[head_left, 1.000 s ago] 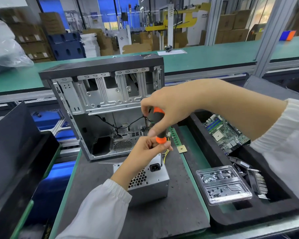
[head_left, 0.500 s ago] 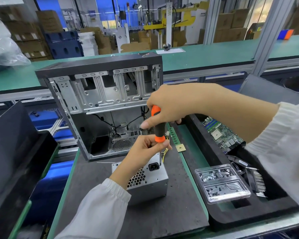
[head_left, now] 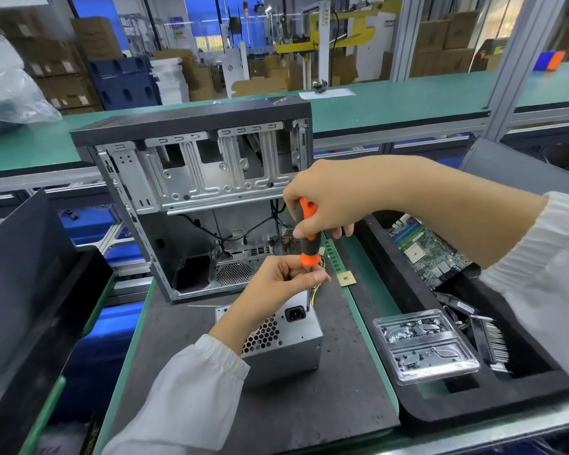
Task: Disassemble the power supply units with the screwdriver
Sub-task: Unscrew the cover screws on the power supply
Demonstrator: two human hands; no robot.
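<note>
Screwdriver (head_left: 307, 236), just one, stands upright over the single power supply unit (head_left: 284, 343) on the dark desk (head_left: 309, 415); right hand (head_left: 326, 198) fingers wrap its handle, left hand (head_left: 276, 284) fingers pinch the shaft. One open computer case (head_left: 194, 192) behind, one clear tray (head_left: 424, 344) right, cardboard boxes fill the workshop beyond.

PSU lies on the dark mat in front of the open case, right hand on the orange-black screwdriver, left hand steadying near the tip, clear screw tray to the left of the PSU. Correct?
One error: the clear screw tray sits to the right of the PSU, on the black bin, as the head view shows. The rest holds: PSU on the dark mat before the open case, right hand on the screwdriver, left hand near the tip.
</note>
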